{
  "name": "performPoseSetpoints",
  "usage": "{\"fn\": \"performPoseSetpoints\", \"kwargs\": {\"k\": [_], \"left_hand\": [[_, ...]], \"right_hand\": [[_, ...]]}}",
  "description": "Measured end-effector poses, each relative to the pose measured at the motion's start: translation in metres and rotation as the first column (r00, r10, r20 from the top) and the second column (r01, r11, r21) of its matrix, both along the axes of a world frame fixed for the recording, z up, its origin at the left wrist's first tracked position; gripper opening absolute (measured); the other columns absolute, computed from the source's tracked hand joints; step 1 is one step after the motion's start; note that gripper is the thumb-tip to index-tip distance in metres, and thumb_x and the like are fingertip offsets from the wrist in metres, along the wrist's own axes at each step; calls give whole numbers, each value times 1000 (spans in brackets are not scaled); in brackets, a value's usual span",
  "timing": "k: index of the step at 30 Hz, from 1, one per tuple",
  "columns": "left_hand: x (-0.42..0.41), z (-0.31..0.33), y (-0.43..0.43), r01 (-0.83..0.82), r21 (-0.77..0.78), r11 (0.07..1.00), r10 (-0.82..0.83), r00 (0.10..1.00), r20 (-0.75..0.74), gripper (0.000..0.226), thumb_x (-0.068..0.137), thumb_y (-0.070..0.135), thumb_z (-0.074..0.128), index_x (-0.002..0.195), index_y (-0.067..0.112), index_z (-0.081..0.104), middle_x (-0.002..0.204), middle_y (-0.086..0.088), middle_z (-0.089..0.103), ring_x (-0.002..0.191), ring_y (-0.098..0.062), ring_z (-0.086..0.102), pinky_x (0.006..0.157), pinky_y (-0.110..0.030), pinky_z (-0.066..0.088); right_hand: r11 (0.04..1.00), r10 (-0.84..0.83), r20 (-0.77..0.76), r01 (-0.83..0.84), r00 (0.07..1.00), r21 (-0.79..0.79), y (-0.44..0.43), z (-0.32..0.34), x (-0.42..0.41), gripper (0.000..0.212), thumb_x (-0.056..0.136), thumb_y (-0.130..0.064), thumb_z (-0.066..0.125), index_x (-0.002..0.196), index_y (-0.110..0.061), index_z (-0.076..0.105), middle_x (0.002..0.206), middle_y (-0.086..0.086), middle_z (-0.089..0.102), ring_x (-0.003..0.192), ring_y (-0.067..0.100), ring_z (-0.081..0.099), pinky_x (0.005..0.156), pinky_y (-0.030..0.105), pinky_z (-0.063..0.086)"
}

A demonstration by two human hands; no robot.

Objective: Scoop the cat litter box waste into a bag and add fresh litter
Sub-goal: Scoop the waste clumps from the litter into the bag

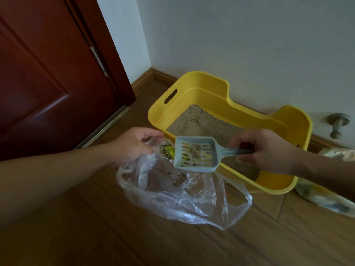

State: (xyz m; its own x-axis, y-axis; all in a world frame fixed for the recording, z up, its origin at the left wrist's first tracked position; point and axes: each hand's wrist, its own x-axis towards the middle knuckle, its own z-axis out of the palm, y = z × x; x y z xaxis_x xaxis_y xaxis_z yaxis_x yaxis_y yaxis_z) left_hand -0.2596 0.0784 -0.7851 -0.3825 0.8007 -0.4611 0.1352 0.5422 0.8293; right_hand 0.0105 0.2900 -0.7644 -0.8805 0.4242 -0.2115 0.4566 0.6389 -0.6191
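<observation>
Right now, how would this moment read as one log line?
left hand: holds clear bag open | right hand: holds scoop with clumps over bag | litter box: beside

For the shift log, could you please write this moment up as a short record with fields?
left hand: holding open the rim of the clear plastic bag
right hand: gripping the handle of the grey scoop
scoop: over the bag's mouth, a few clumps on its slots
bag contents: some litter waste already inside
litter box: yellow, on the wooden floor by the wall, holding beige litter
other: another bag at right, partly hidden
</observation>
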Motion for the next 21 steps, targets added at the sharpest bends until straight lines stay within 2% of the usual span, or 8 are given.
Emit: {"fn": "performPoseSetpoints", "kwargs": {"k": [3, 6, 12, 17, 21], "left_hand": [[-1, -2, -1, -2, -1, 1000, 2, 1000, 23, 60, 84, -19, 60, 135, 13, 57, 129, -5, 62, 111, -27, 66, 85, -43, 59], [0, -3, -3, 4, 11, 1000, -4, 1000, 18, 59, 84, -17, 61, 134, 15, 58, 132, -6, 61, 120, -24, 61, 92, -46, 57], [2, -3, -2, 26, 15, 1000, -26, 1000, 3, 57, 87, -13, 62, 136, 16, 57, 133, -8, 60, 115, -19, 63, 83, -35, 59], [1, -1, -3, 34, 10, 999, -34, 999, 1, 58, 86, -15, 61, 137, 14, 56, 132, -6, 60, 110, -17, 63, 80, -30, 60], [1, -2, -4, 35, 10, 999, -35, 999, -3, 58, 87, -13, 61, 136, 17, 56, 129, 2, 60, 110, -15, 64, 80, -29, 60]], "right_hand": [[995, 97, 10, -97, 995, -8, -5, -3, 3, 27, 77, -9, 78, 84, -34, 71, 83, -11, 65, 75, 5, 60, 66, 29, 49], [988, 154, 20, -155, 988, 4, -8, -3, 3, 29, 77, -7, 77, 84, -35, 72, 83, -15, 64, 79, 1, 60, 65, 21, 44], [960, 276, 15, -276, 961, 45, -15, -4, -3, 27, 80, -8, 72, 94, -30, 77, 85, -15, 62, 83, -1, 56, 63, 10, 36], [933, 350, -5, -348, 937, 92, -21, -8, -11, 26, 84, -11, 67, 101, -27, 77, 87, -15, 63, 80, 3, 58, 66, 16, 43], [924, 369, -5, -367, 929, 105, -23, -9, -15, 23, 88, -10, 64, 100, -26, 77, 90, -16, 67, 82, 0, 59, 67, 9, 39]]}}
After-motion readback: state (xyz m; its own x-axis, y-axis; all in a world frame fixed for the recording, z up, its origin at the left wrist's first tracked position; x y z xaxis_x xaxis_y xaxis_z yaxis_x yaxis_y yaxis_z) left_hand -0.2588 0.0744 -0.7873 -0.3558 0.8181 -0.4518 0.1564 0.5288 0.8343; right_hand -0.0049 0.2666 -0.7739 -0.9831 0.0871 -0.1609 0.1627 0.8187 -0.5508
